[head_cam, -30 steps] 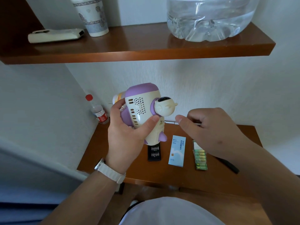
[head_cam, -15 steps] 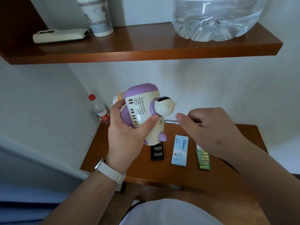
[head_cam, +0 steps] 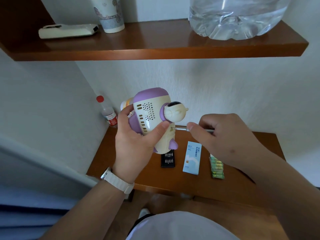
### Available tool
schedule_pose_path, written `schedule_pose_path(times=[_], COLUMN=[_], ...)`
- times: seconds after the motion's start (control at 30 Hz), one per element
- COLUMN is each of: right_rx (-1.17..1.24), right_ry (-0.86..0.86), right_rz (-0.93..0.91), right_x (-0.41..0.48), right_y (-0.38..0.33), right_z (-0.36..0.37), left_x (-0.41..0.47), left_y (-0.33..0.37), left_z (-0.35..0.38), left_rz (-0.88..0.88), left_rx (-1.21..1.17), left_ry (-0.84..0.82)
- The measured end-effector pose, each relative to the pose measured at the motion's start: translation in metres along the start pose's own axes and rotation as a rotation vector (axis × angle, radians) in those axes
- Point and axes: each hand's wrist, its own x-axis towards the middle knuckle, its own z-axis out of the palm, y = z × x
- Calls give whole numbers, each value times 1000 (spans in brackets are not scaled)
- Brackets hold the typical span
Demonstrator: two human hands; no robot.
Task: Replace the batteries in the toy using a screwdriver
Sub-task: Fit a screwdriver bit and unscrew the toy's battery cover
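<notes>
My left hand (head_cam: 135, 141) grips a cream and purple toy (head_cam: 152, 115) in the air above the small wooden table (head_cam: 121, 153), thumb across its front. The toy's speaker grille faces me and a small round figure sticks out on its right side. My right hand (head_cam: 223, 139) pinches a thin silver screwdriver (head_cam: 181, 128) held level, its tip set in a hole on the toy just right of my left thumb. A strip of green batteries (head_cam: 217, 168) lies on the table under my right wrist.
A black bit holder (head_cam: 167, 160) and a light blue box (head_cam: 192, 157) lie on the table below the toy. A red-capped bottle (head_cam: 107, 112) stands in the left corner. The shelf (head_cam: 155, 49) overhead carries a remote, a paper cup and a big water jug.
The toy and screwdriver stay together with the tip in the same hole. The view has shifted slightly, so the shelf and table sit further right; the hands barely moved.
</notes>
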Motion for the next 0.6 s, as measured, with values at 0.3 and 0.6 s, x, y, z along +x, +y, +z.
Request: schedule_pose_path(times=[0.3, 0.6], right_rx=[115, 31], right_ry=[-45, -14], right_rz=[-63, -13], right_x=[0, 1], right_y=[4, 6], right_z=[-8, -11], left_x=[-3, -2], left_y=[0, 1], left_z=[3, 10], left_rz=[-10, -34], left_rx=[-4, -3], left_ry=[11, -2])
